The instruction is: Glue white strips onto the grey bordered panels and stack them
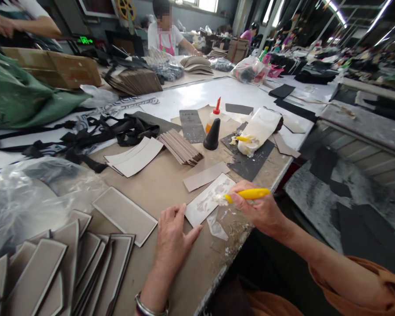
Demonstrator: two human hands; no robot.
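Observation:
My right hand [261,211] is closed round a yellow-handled glue brush [246,194], whose bristle end rests on a pale rectangular card piece [207,199] smeared with glue. My left hand [173,239] lies flat on the brown work surface, fingers stretched out, fingertips and thumb against the card's near-left edge. A second plain card strip [206,176] lies just beyond it.
Finished bordered panels [62,272] fan out at the near left, one [125,215] lying apart. Beyond are card stacks [181,147], a black cone [213,135], a glue bottle [213,115], a glue bag [258,129], black straps [98,131] and clear plastic [29,193]. Another person [166,33] works far back.

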